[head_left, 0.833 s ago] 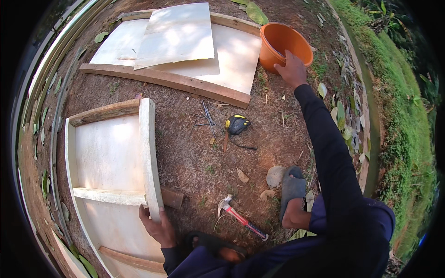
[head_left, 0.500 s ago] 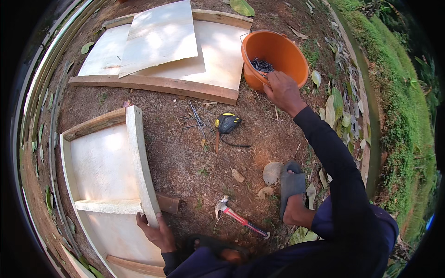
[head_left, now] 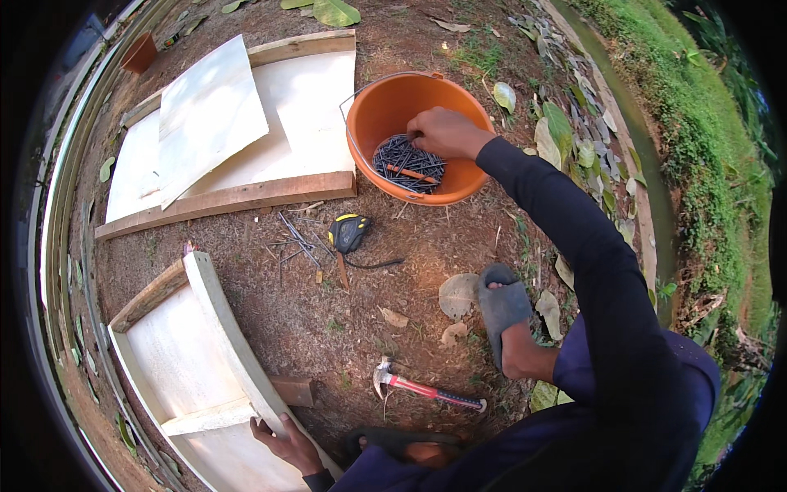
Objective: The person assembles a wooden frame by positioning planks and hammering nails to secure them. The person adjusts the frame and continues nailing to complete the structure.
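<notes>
My left hand [head_left: 291, 447] grips the edge beam of a wooden frame [head_left: 234, 328] backed with white board at the lower left, thumb and fingers on either side of it. My right hand [head_left: 447, 134] reaches inside an orange bucket [head_left: 467, 102], its curled fingers at a pile of nails [head_left: 402, 156]. The fingertips are partly hidden, so what they hold is unclear. A claw hammer [head_left: 430, 389] with a red and dark handle lies on the ground near my feet. A black and yellow tape measure [head_left: 349, 233] lies between the frame and the bucket, beside several loose nails [head_left: 299, 239].
A second wooden frame [head_left: 270, 191] lies at the far left with a loose white board [head_left: 215, 111] across it. A short wood block [head_left: 293, 391] sits beside the near frame. A small brown pot [head_left: 139, 53] stands farther back. Dry leaves and a grassy bank [head_left: 697, 164] line the right.
My right hand has moved from the bucket's rim to the nails inside it. The view has shifted, and the bucket's inside shows more fully. My left hand stays on the frame.
</notes>
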Action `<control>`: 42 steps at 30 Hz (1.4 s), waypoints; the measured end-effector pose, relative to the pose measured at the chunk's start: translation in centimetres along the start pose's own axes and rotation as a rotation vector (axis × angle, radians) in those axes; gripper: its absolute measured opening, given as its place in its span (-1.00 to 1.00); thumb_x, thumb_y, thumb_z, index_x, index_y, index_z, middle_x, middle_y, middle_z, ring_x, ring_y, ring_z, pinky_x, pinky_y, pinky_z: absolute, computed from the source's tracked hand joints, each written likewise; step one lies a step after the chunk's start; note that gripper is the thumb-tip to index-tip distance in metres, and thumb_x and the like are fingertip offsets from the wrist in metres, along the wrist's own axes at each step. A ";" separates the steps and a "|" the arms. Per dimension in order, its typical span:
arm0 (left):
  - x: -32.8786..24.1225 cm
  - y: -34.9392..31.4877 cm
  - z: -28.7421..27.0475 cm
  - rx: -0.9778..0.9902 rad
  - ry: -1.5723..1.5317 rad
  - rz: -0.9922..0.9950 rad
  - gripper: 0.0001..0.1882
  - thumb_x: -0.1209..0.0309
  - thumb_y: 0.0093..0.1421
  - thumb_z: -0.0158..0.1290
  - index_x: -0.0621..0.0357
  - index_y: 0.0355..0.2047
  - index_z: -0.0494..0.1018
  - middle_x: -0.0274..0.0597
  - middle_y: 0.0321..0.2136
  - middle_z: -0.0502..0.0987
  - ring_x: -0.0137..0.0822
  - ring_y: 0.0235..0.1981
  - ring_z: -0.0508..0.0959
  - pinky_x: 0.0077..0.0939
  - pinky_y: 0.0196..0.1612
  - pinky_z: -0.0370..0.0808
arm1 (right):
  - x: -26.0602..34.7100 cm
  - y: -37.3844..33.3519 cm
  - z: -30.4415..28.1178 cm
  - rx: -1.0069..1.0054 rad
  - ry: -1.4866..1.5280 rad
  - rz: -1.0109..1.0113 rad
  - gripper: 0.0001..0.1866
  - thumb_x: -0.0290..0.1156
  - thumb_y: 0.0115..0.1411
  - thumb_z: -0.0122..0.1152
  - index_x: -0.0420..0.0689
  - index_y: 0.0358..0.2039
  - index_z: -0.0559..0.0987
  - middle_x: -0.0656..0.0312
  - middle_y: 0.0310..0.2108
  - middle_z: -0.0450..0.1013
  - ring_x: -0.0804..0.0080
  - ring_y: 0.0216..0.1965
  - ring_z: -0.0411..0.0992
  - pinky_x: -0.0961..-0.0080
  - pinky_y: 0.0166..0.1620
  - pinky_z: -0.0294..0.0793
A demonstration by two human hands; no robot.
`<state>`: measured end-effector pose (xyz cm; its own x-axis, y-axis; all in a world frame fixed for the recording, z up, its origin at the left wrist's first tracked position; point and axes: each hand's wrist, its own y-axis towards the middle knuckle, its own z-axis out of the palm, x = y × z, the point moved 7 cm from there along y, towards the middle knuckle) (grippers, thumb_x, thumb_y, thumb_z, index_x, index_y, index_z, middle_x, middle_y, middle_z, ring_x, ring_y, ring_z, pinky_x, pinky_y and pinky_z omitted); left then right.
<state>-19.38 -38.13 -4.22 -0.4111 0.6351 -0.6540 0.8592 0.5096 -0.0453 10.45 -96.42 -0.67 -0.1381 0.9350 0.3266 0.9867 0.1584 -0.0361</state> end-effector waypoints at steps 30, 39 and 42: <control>-1.3 -1.3 -4.7 -0.154 -0.196 0.055 -0.44 0.49 0.33 0.11 0.27 0.31 0.27 0.00 0.00 0.49 -0.19 -0.01 0.52 -0.26 -0.02 0.52 | 15.0 3.1 -2.3 0.259 1.418 0.031 -0.53 -0.39 0.33 0.30 -0.22 0.21 0.46 0.19 -0.22 0.61 0.65 -0.31 0.53 0.62 -0.28 0.55; -9.0 -5.5 -3.0 0.041 -0.205 0.478 -0.53 0.68 0.13 0.22 0.19 0.08 0.58 -0.02 -0.16 0.57 -0.11 -0.20 0.63 -0.35 -0.14 0.59 | 39.8 -15.7 19.3 1.403 1.640 0.336 -0.60 -0.39 0.36 0.27 -0.16 0.14 0.39 0.20 -0.21 0.59 0.50 -0.25 0.61 0.58 -0.23 0.61; -5.6 -7.2 -4.4 -0.001 -0.203 0.341 -0.54 0.71 0.08 0.21 0.19 0.04 0.61 -0.05 -0.17 0.58 -0.11 -0.20 0.64 -0.34 -0.17 0.60 | 42.9 -20.4 22.9 1.514 1.705 0.488 -0.69 -0.32 0.41 0.23 -0.14 0.06 0.43 0.21 -0.21 0.58 0.48 -0.25 0.61 0.56 -0.21 0.61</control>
<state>-24.62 -42.74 3.09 -0.0331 0.6402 -0.7675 0.9357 0.2897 0.2013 -17.52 -52.30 -7.55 0.9636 0.0772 0.2560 0.0585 0.8733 -0.4836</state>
